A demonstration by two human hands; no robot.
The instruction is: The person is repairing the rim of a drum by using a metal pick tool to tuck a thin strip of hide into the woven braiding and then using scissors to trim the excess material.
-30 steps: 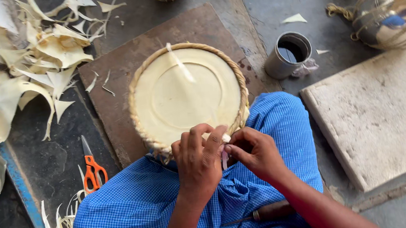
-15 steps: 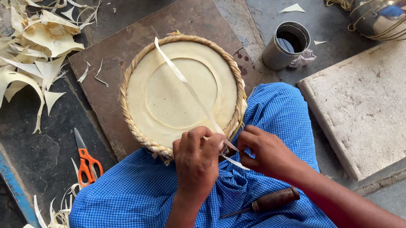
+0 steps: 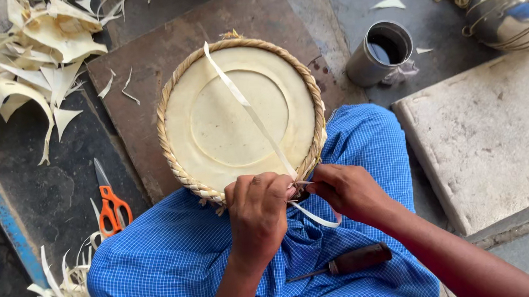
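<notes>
The left hand (image 3: 258,207) was clenched over the near rim of the tray (image 3: 240,116), pinching a pale strip (image 3: 250,113) that ran up across the tray's face. The right hand (image 3: 346,190) gripped the strip's loose end just beside it. The tray lay on a brown board (image 3: 146,82), its near edge over the blue lap (image 3: 210,259). An awl (image 3: 349,261) rested on the cloth; scissors (image 3: 110,201) lay to the left, a tin cup (image 3: 379,52) well apart.

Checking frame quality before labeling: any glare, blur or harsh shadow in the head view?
Head view: soft, even daylight, no hard shadows. Left hand and right hand at the woven tray look sharp, as does the pale strip. Only glare is on the shiny metal vessel at top right. Orange scissors crisp.
</notes>
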